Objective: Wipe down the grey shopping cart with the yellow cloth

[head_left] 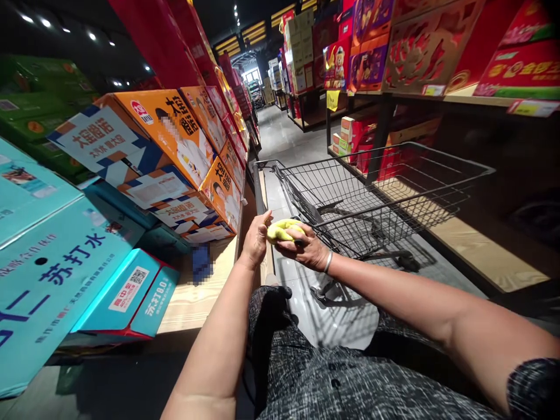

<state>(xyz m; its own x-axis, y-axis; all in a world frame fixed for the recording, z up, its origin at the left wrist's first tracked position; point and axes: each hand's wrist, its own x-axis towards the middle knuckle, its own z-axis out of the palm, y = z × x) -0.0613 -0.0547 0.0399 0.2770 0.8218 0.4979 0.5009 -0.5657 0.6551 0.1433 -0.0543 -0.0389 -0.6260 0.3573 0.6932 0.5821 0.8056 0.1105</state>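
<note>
A bunched yellow cloth is between my two hands, in front of the shopping cart's handle end. My right hand is closed around its right side, fingers folded over it; a light band circles the wrist. Against the cloth's left edge, my left hand has its fingers bent and the thumb beside the cloth; part of its grip is hidden. Just beyond my hands stands the black wire shopping cart, its basket reaching away to the right.
To the left, orange drink cartons and turquoise cartons are stacked on a wooden display platform. On the right, a shelf carries red gift boxes. The aisle floor runs ahead between displays.
</note>
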